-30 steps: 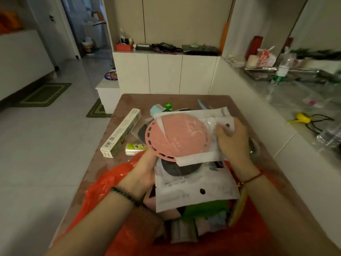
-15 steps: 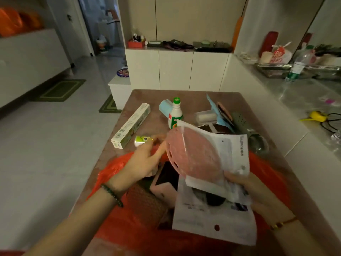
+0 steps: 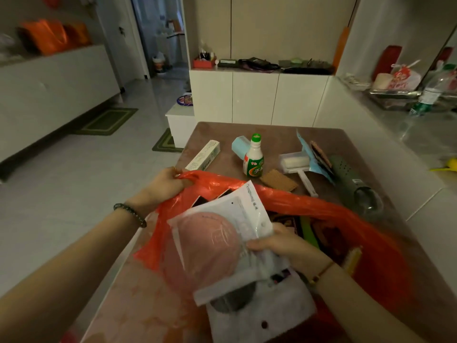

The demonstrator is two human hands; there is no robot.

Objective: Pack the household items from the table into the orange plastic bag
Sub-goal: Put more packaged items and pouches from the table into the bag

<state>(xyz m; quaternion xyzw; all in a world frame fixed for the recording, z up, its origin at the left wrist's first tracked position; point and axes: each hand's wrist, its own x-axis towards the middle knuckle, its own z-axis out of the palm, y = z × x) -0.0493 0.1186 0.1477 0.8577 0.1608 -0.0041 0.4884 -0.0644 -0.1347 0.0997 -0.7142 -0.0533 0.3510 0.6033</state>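
The orange plastic bag (image 3: 321, 211) lies open on the brown table (image 3: 267, 134), with several items inside. My left hand (image 3: 168, 181) pinches the bag's far left rim and holds it up. My right hand (image 3: 279, 241) grips flat clear packets (image 3: 222, 243), the top one holding a pink round disc, over the bag's mouth. Left on the table are a long white box (image 3: 204, 155), a green-capped bottle (image 3: 253, 159), a light blue cup (image 3: 238, 146), a brown cork pad (image 3: 278, 180), a white lint roller (image 3: 296, 164), a blue packet (image 3: 311, 154) and a dark green bottle (image 3: 351, 179).
A grey counter (image 3: 405, 129) with a tray, bottles and a yellow object runs along the table's right side. White cabinets (image 3: 257, 95) stand behind the table. To the left is tiled floor with green mats (image 3: 108, 121) and a white low cabinet.
My left hand let go of the packets and took hold of the bag's rim. My right hand lowered the packets toward the bag's opening. The view shifted closer over the bag.
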